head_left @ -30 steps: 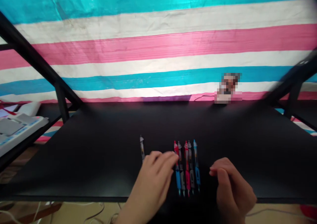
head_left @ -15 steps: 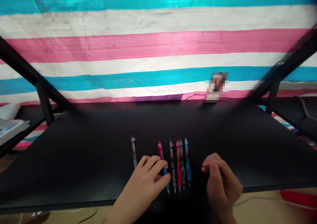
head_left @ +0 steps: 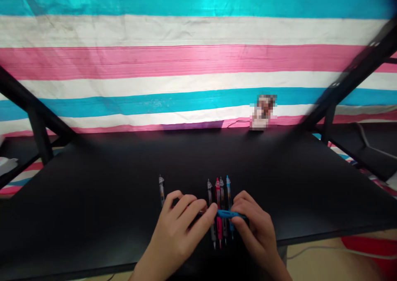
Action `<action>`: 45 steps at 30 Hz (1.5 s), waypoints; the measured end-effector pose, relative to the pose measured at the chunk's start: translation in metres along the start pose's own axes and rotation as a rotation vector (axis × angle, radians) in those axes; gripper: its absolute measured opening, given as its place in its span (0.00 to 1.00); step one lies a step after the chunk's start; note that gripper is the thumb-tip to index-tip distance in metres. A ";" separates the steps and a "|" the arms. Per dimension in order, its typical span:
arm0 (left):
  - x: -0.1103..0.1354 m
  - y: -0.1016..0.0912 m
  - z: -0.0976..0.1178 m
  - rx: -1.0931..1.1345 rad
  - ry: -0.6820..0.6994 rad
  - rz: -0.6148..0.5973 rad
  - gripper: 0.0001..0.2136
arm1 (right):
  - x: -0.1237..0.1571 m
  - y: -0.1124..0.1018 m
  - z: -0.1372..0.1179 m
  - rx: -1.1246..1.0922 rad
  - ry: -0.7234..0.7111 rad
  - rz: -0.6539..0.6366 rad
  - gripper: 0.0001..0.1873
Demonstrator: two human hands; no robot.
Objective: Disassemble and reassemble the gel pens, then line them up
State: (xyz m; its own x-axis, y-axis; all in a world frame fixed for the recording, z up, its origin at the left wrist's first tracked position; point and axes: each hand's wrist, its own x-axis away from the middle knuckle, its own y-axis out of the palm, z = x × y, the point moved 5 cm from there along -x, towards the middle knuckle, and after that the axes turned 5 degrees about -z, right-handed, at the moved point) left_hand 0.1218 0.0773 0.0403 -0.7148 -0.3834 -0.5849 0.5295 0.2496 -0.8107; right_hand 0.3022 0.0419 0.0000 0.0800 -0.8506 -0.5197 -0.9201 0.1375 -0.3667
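Both my hands hold one pen with a blue grip (head_left: 228,214) crosswise just above the black table (head_left: 93,198). My left hand (head_left: 181,227) pinches its left end and my right hand (head_left: 252,227) pinches its right end; both are closed on it. Under the held pen lies a tight row of several pens (head_left: 219,206) pointing away from me, with grey, red and blue parts. A single grey pen (head_left: 161,190) lies apart to the left, by my left knuckles.
A striped cloth of cyan, white and pink (head_left: 186,66) hangs behind the table. Black slanted frame bars stand at the left (head_left: 34,115) and right (head_left: 341,90). A small blurred object (head_left: 263,112) sits at the table's far edge. The table's front edge runs under my wrists.
My left hand lifted the red and blue pen out of the row and turned it crosswise. My right hand moved in from the right and took its other end.
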 end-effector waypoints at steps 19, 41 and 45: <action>0.019 -0.007 -0.019 0.212 -0.134 0.051 0.13 | 0.014 -0.002 0.019 -0.132 0.234 0.083 0.07; 0.062 -0.004 -0.024 0.440 -0.653 0.384 0.10 | 0.022 0.001 0.023 -0.247 0.344 -0.002 0.21; 0.065 -0.003 -0.028 0.425 -0.646 0.370 0.08 | 0.024 0.002 0.025 -0.249 0.333 -0.001 0.12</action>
State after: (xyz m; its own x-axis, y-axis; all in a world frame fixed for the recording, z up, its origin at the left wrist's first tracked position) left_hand 0.0610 0.0764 0.0043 -0.1302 -0.8066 -0.5766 0.8957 0.1537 -0.4172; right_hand 0.3119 0.0339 -0.0324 -0.0097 -0.9739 -0.2267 -0.9880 0.0443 -0.1480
